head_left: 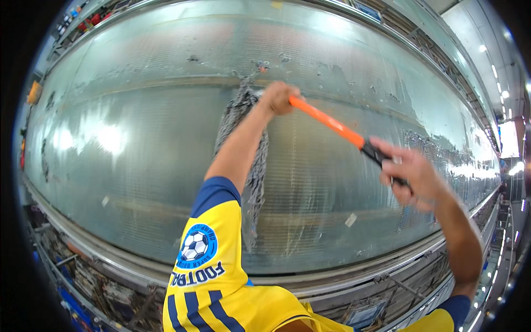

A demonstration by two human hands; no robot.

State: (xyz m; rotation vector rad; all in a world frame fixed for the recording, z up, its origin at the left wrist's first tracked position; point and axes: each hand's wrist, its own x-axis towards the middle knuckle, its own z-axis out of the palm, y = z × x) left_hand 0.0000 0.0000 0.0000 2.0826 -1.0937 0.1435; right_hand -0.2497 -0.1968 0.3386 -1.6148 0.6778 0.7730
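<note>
Mopping looking partway: panel (171, 135) shining wet, dark patches (428, 148) showing at right.
Left hand (278, 98) is gripping orange handle (332, 123); blurred right hand (415, 176) is meeting black grip (374, 153), can't tell if closed. Grey mop (256, 188) is lying mid-panel.

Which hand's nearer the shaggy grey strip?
Left. The left hand holds the orange pole just right of the shaggy grey strip near its upper end; the right hand is farther right at the black grip.
</note>
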